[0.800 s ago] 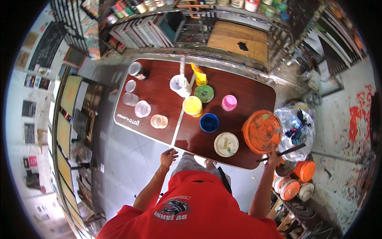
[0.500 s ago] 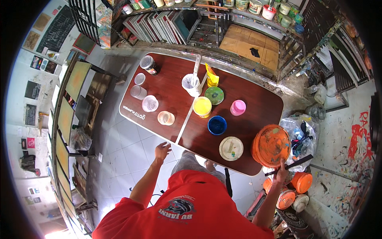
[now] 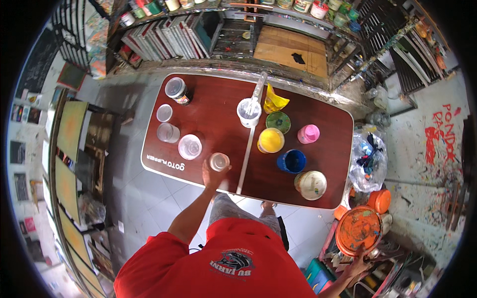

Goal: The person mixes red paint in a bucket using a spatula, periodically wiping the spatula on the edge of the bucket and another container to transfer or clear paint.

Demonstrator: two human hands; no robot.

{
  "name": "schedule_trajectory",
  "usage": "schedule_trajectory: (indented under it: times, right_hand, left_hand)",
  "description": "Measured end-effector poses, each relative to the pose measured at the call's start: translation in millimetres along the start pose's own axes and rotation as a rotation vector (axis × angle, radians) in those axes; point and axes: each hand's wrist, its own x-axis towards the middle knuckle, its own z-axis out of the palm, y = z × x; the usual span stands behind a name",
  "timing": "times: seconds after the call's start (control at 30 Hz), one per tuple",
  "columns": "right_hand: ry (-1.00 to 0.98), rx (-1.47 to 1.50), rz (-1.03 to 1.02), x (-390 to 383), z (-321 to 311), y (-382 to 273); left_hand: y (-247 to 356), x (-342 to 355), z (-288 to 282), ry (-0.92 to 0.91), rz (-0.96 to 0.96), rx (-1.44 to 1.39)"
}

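Note:
My left hand (image 3: 214, 177) is closed round a small clear plastic cup (image 3: 219, 162) near the table's front edge. Low on the right, off the table, my right hand (image 3: 358, 268) grips the near rim of a paint-smeared orange bucket (image 3: 358, 230); its fingers are partly hidden. Left of the held cup stand more clear cups, one (image 3: 190, 146) closest and another (image 3: 168, 132) beyond it. On the table's right half are a yellow paint tub (image 3: 271, 140), a blue tub (image 3: 291, 161), a pink tub (image 3: 309, 133) and a whitish lidded tub (image 3: 311, 185).
The brown table (image 3: 208, 107) also carries a white pot (image 3: 249, 113) with a spatula in it, a yellow pouch (image 3: 274, 99), a green lid (image 3: 278, 122) and a dark jar (image 3: 178, 90). A plastic bag (image 3: 366, 166) and orange containers (image 3: 379, 200) crowd the right side.
My left hand has moved forward from beside the table onto the cup. The orange bucket and my right hand have gone down and away from the table's right corner. The view has shifted.

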Motion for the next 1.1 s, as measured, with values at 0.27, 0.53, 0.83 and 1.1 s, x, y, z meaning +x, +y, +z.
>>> schedule_trajectory:
  times: [0.27,0.53,0.83,1.1]
  right_hand:
    - [0.288,-0.085,0.379,-208,17,-7]
    - [-0.044,0.211,0.506,-323,137,-16]
    - [-0.318,0.27,0.228,-334,244,-91]
    - [-0.533,0.157,0.068,-333,323,-155]
  left_hand:
    - [-50,15,-58,-0.397,0.455,0.078]
    - [-43,86,-114,-0.183,0.52,0.457]
    - [-46,134,-117,-0.535,0.563,1.076]
    - [-59,77,-186,-0.349,0.524,0.645]
